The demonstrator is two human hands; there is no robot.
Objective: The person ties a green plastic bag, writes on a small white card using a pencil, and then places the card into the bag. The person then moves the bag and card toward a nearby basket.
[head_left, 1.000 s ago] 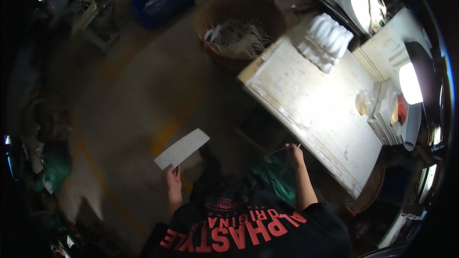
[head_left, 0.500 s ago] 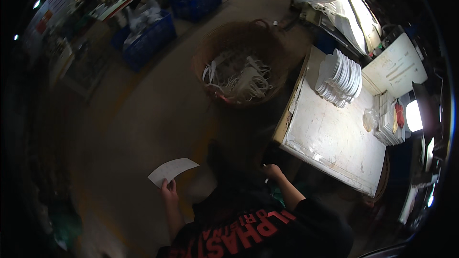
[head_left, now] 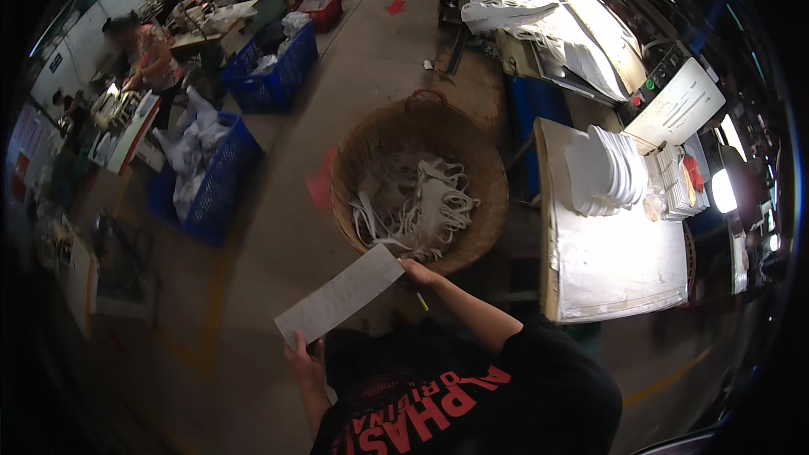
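Observation:
A long white sheet of paper (head_left: 340, 293) is held in front of me, slanting up to the right, with faint marks on it. My left hand (head_left: 304, 356) is closed on its lower left end, thumb on top. My right hand (head_left: 417, 273) is at its upper right end, fingers closed at the corner. From under that hand a thin, pen-like stick (head_left: 423, 302) with a yellow-green end pokes out. Just beyond the paper stands a round wicker basket (head_left: 344, 194) holding white looped strips and scraps (head_left: 434, 211).
At right is a white-topped table (head_left: 619, 278) with stacked white sole-shaped pieces (head_left: 611, 170) and a bundled stack (head_left: 678, 181). Behind it, a lit machine (head_left: 581, 21) carries white cut-outs. Blue crates (head_left: 215, 190) with white bags line the left, near a person (head_left: 156, 59) at a sewing machine.
My right hand has come over to the paper's right end, which was held by the left hand alone. The view has shifted, bringing more of the aisle and workshop into sight.

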